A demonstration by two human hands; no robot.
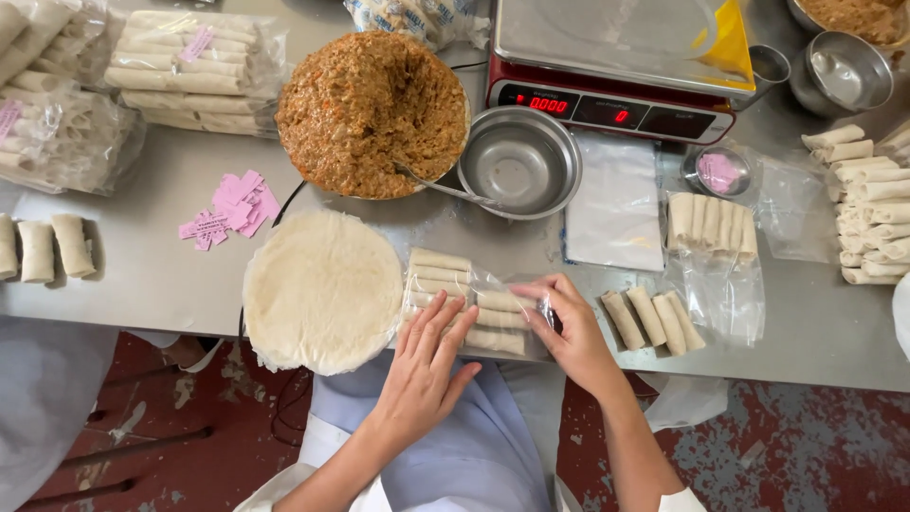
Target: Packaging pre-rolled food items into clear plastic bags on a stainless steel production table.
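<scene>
Two hands: both work at one clear bag of rolls (474, 308) at the near edge of the steel surface (161, 275).
Left hand (422, 370): lies flat on the bag's near side, fingers spread and pressing on the rolls, clamped on nothing.
Right hand (569, 332): grip closed on the bag's open right end, thumb and fingers pinching the plastic.
Bag of rolls: lies just right of the stack of round wrappers (322, 289), touching or nearly touching its edge; pale rolls lie side by side inside.
Loose rolls (654, 318): four lie just right of the right hand, apart from it.
Second bag (711, 228): holds a row of rolls, farther right and back.
Filling: a heaped brown mound (370, 114) stands behind the wrappers, with a spoon (445, 188) reaching from it to the empty metal bowl (521, 161).
Scale (616, 66): stands behind the bowl, red digits lit.
Pink slips (232, 209): scattered left of the wrappers.
Packed bags (190, 71): piled at the far left.
</scene>
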